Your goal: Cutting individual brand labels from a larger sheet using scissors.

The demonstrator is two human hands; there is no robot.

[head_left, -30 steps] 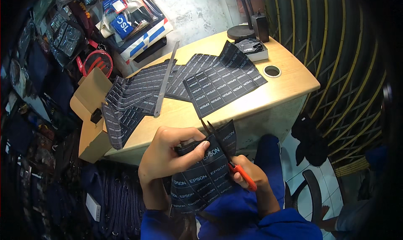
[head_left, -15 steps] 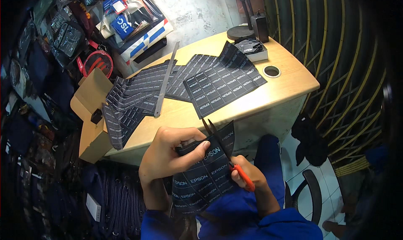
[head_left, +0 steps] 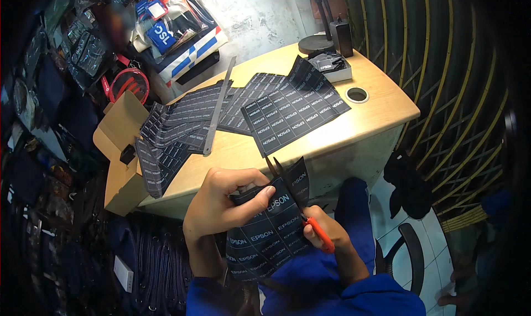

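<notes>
My left hand (head_left: 232, 200) pinches the upper edge of a black printed sheet (head_left: 260, 241), thumb in front and fingers behind. The sheet carries rows of pale lettering and thin grid lines, and it hangs over my lap. In my right hand (head_left: 327, 230) is a pair of scissors (head_left: 321, 236) with orange-red handles. Their dark blades point up and away, slightly apart at the tips, with the sheet between them. A narrow part of the sheet stands to the right of the blades. More black printed sheets (head_left: 296, 114) lie on the desk beyond my hands.
On the wooden desk (head_left: 381, 103) are a long metal ruler (head_left: 218, 114), a tape roll (head_left: 357, 95), a small box of black pieces (head_left: 334, 67) and a lamp base (head_left: 316, 43). An open cardboard box (head_left: 119, 175) stands left. Bagged goods (head_left: 177, 34) lie behind; a chair (head_left: 412, 255) is right.
The strip of sheet right of the blades has shifted slightly. Both hands stay nearly in place, still holding the sheet and the scissors.
</notes>
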